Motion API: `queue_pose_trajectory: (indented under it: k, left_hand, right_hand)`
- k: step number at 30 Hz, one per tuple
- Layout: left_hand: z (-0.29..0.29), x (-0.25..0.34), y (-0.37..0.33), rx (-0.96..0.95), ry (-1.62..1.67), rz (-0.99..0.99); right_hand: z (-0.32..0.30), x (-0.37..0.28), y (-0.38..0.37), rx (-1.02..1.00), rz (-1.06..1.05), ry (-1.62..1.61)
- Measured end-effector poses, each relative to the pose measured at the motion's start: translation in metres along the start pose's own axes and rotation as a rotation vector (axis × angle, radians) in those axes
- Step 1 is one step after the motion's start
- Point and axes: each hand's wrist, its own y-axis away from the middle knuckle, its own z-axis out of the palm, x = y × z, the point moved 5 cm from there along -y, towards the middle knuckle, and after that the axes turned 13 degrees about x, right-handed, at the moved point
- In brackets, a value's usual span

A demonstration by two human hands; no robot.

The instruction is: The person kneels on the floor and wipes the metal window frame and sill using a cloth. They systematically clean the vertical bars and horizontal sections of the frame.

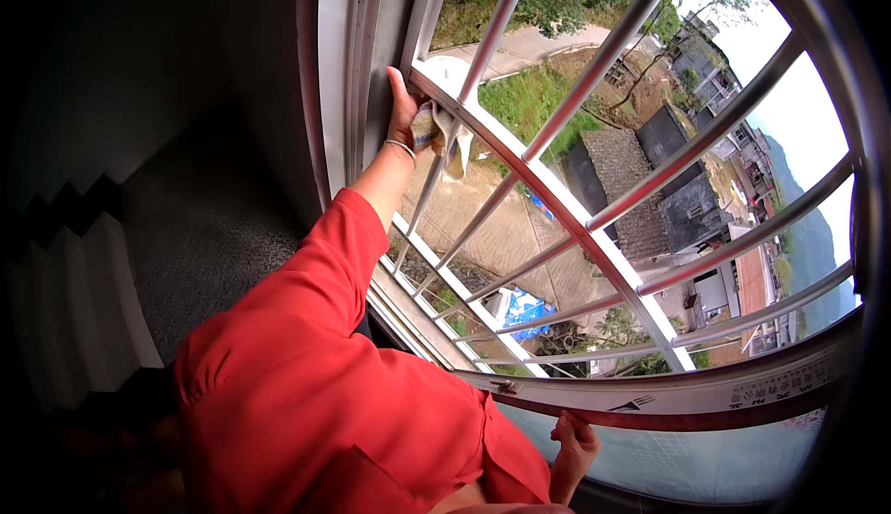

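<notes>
My left hand (403,122) reaches out to the left end of the window bars, with a bracelet on its wrist. It is closed on a crumpled, pale striped cloth (455,147) beside the metal crossbar (506,154). The thumb points up, while the cloth and the bar partly hide the other fingers. Lower right, my right hand (574,449) is by the edge of the sliding window sash (640,412). Its fingers are curled together, and anything inside them is hidden. Red sleeves cover part of my arms.
Round metal bars (594,78) form a cage outside the opening. A tall window frame (348,59) stands at the left, with a bottom track (418,314) below. Dark steps (88,301) lie at far left. Outside, far below, are a paved yard, houses and a blue tarp (527,312).
</notes>
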Motion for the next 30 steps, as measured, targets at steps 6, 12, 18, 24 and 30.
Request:
queue_pose_trajectory:
  k: [6, 12, 18, 24, 30]
  left_hand:
    - [0.028, -0.011, -0.016, -0.159, 0.220, 0.081]
    - [0.019, -0.011, -0.015, -0.074, 0.130, 0.087]
    - [-0.022, -0.013, 0.013, 0.350, -0.685, 0.624]
    - [-0.076, -0.032, 0.026, 0.199, -1.196, 0.694]
    - [-0.192, -0.066, 0.012, 0.234, -1.431, 0.373]
  right_hand:
    - [-0.007, 0.008, -0.006, 0.004, 0.011, -0.033]
    - [-0.001, 0.000, 0.001, 0.003, 0.038, -0.024]
    - [-0.001, 0.000, 0.004, 0.034, 0.056, -0.012]
    - [0.001, 0.001, 0.002, 0.005, 0.021, -0.008]
    - [0.020, 0.023, 0.019, 0.019, -0.460, 0.283]
